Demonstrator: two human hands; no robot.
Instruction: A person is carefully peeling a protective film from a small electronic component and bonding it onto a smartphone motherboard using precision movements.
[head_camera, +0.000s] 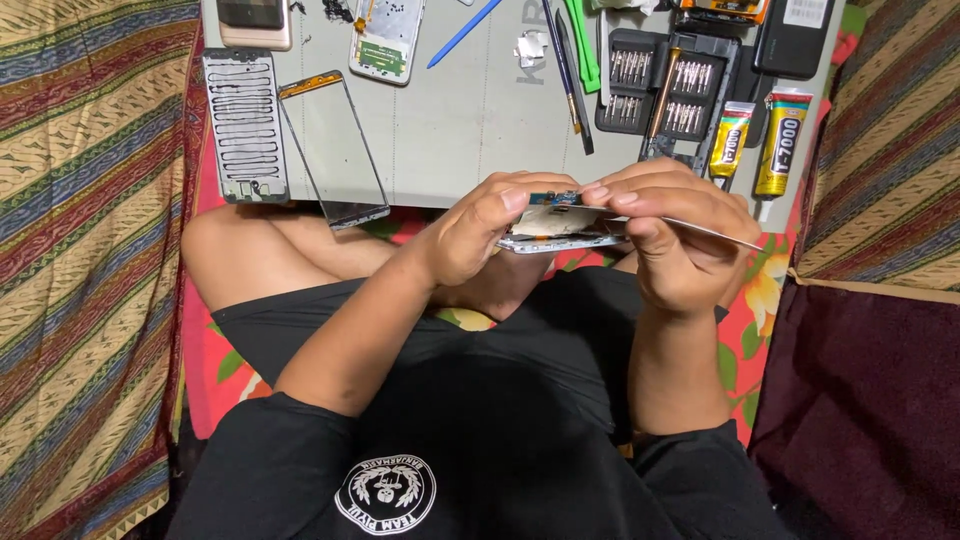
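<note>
White-edged and lying flat, the opened phone frame (560, 232) sits between both hands above the lap, long axis running left to right. Left hand (480, 235) is clamped on its near-left end, thumb over the small blue board. Right hand (680, 230) pinches a thin metal pry blade (715, 232), slid in from the right edge, level with the frame.

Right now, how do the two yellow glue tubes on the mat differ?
The larger glue tube is longer and wider than the smaller glue tube. The larger one lies further right, near the mat's edge; the smaller one lies beside the screwdriver bit case. The larger one's white nozzle shows clearly, while the smaller one's tip sits close behind the right hand. Both are yellow, lie flat, nozzles pointing toward the person.
</note>
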